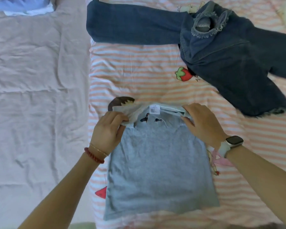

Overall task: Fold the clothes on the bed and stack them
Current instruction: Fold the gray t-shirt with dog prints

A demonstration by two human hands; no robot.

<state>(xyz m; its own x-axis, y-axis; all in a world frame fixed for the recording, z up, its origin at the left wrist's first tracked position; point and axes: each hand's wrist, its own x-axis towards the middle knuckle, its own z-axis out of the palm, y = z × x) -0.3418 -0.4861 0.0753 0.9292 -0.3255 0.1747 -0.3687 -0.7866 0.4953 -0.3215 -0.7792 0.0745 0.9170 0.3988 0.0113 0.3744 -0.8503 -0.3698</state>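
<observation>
A grey T-shirt (157,164) lies flat on the striped quilt (139,76), its sides folded in and its collar label facing up at the far end. My left hand (108,131) pinches the shirt's far left corner between thumb and fingers. My right hand (203,123) grips the far right corner, fingers curled over the fabric edge. Dark blue jeans (134,23) lie folded at the far side of the quilt. A crumpled denim garment (229,60) with frayed edges lies at the far right.
A pale pink sheet (31,96) covers the bed on the left. Light blue and white cloth (21,5) sits at the far left corner. The quilt carries a strawberry print (183,74) and other cartoon prints.
</observation>
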